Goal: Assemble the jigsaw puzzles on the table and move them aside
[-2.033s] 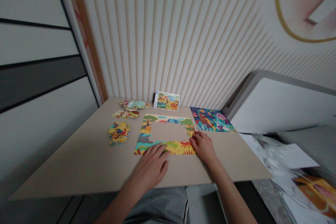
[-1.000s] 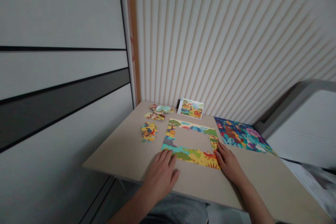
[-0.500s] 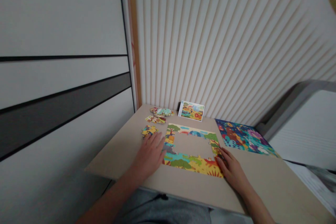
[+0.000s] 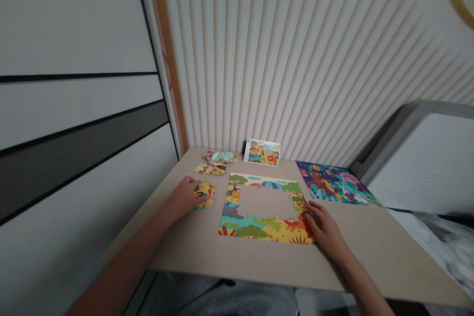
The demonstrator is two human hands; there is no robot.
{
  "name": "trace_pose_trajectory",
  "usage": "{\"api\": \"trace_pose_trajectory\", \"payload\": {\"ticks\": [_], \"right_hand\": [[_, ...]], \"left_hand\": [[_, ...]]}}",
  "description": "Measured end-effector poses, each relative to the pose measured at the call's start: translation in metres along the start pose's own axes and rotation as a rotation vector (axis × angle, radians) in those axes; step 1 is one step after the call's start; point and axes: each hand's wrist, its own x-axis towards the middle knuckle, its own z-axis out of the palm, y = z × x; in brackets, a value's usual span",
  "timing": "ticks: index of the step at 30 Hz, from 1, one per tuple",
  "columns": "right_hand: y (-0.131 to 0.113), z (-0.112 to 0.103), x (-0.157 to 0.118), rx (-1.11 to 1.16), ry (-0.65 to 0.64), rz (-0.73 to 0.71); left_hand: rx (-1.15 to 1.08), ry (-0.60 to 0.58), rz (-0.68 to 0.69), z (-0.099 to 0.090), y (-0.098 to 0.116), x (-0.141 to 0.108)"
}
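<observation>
A jigsaw puzzle frame [image 4: 252,231] with bright animal and tree pictures lies flat on the table, its border joined around a bare middle. Left of it is a small pile of puzzle pieces [image 4: 207,192], mostly yellow. My left hand [image 4: 184,196] curls around that pile's left side, thumb in front and fingers behind, gripping pieces. On the puzzle frame's right edge rests my right hand [image 4: 324,227], its thumb and fingers apart, touching the border and holding nothing loose.
More loose pieces [image 4: 220,158] lie stacked at the back left, with a few others [image 4: 211,170] before them. A picture card [image 4: 262,152] leans upright at the back. A dark blue finished puzzle [image 4: 335,183] lies to the right, beside a grey-white panel [image 4: 425,158].
My left hand has moved left, from beside the puzzle frame to the yellow pile, and its fingers have curled. My right hand stays at the frame's right edge. The view has shifted slightly.
</observation>
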Motion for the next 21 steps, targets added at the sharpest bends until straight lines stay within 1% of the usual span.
{"api": "trace_pose_trajectory", "payload": {"ticks": [3, 6, 8, 11, 13, 16, 18, 21], "right_hand": [[0.002, -0.004, 0.005, 0.032, 0.063, 0.034], [-0.003, -0.010, 0.020, 0.067, 0.142, 0.066], [-0.013, -0.013, 0.038, 0.091, 0.164, 0.042], [-0.039, -0.013, 0.072, 0.121, 0.149, -0.045], [-0.058, -0.008, 0.095, 0.146, 0.141, -0.085], [-0.081, 0.009, 0.120, 0.202, 0.124, -0.116], [-0.090, 0.023, 0.126, 0.247, 0.131, -0.130], [-0.096, 0.041, 0.120, 0.259, 0.140, -0.135]], "left_hand": [[-0.050, -0.073, 0.009, -0.007, -0.007, 0.011], [-0.124, -0.204, 0.013, -0.018, -0.011, 0.027], [-0.160, -0.272, 0.013, -0.025, -0.012, 0.039], [-0.220, -0.328, 0.016, -0.032, -0.012, 0.052], [-0.279, -0.328, 0.029, -0.033, -0.011, 0.055], [-0.371, -0.266, 0.049, -0.029, -0.011, 0.052], [-0.428, -0.203, 0.039, -0.026, -0.014, 0.048], [-0.509, -0.104, -0.003, -0.023, -0.019, 0.044]]}}
